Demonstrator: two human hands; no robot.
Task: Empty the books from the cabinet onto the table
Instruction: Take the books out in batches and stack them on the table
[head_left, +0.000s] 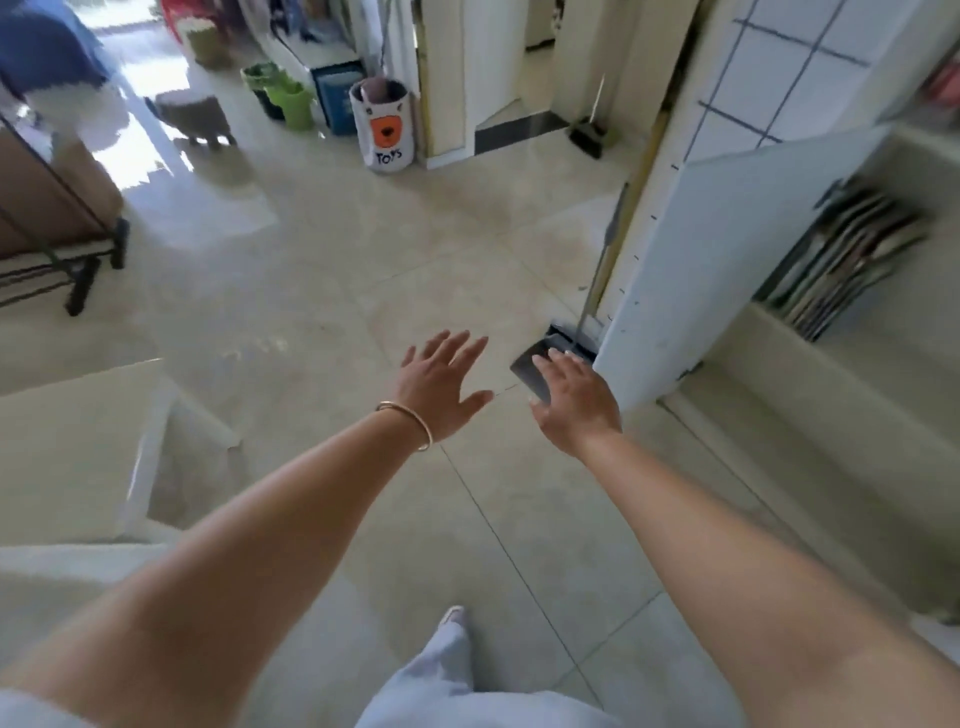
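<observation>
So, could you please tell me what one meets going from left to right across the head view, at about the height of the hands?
White table → left hand → right hand → open cabinet door → books in the cabinet.

Bright daylight, source upper left of frame: blown-out glare on the glossy floor tiles (156, 78), highlights clipped there. Centre evenly lit, shadows soft and faint. Strong wide-angle distortion, door frames and cabinet (727, 249) edges bow at right. Motion blur smears books (852, 254) at right edge; upper left corner soft too. Forearms at bottom reasonably sharp.
</observation>
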